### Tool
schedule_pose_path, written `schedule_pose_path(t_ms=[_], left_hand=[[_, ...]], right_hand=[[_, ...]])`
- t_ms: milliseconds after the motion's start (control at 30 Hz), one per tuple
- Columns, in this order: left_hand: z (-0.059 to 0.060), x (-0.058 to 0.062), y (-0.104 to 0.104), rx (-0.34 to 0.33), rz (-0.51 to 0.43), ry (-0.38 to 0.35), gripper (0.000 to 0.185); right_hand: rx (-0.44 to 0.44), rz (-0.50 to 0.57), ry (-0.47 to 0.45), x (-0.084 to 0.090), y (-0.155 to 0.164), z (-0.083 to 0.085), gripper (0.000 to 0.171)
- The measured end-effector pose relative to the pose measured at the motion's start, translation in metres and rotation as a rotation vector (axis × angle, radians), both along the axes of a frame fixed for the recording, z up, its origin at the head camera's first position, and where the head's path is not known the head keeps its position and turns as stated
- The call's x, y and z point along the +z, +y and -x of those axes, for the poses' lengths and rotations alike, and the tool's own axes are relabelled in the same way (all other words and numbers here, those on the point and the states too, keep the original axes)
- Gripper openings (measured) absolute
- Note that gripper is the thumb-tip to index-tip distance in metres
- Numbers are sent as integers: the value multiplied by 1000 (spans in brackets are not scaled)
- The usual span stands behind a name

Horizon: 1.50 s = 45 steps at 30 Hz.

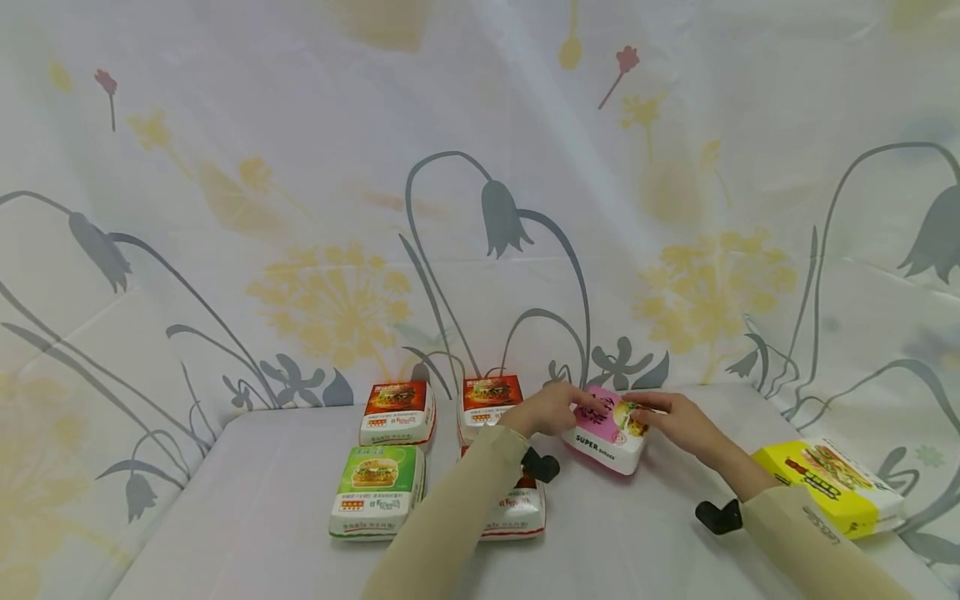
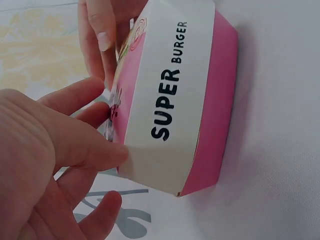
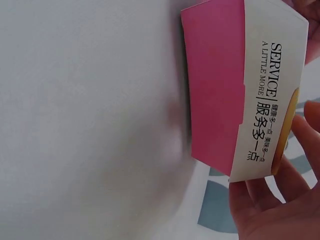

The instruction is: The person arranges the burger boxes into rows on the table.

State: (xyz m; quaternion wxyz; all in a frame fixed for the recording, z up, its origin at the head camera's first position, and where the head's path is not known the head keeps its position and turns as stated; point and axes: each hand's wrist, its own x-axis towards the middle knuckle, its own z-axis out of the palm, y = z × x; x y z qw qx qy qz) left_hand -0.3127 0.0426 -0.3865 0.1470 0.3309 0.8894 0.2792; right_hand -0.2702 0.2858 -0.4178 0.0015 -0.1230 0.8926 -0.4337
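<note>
Pink "SUPER BURGER" box [image 1: 606, 440], both hands' fingers [image 2: 95, 150] grasping its lid edges.

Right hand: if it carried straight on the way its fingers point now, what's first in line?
The right hand points left and already holds the pink burger box. Beyond the box, the left hand is likely next, then the far red box; depth is uncertain.
</note>
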Motion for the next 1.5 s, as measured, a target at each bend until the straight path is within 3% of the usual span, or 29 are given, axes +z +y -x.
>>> schedule_pose_path(t_ms=[267, 500, 733, 867, 1033, 1500], left_hand=[[0, -1, 1, 25, -14, 13, 62], [-2, 0, -2, 56, -94, -32, 50], [-5, 4, -5, -5, -148, -19, 29], [-11, 8, -4, -2, -106, 28, 30], [-16, 7, -1, 41, -56, 62, 34], [-11, -4, -5, 153, -77, -3, 38]], right_hand=[[-11, -64, 20, -5, -2, -8, 45], [-73, -112, 45, -9, -10, -14, 47], [-162, -149, 87, -10, -24, -22, 46], [-195, -147, 117, -14, -30, -23, 45], [-226, -152, 160, -15, -38, -26, 46], [-202, -153, 169, -14, -40, -30, 46]])
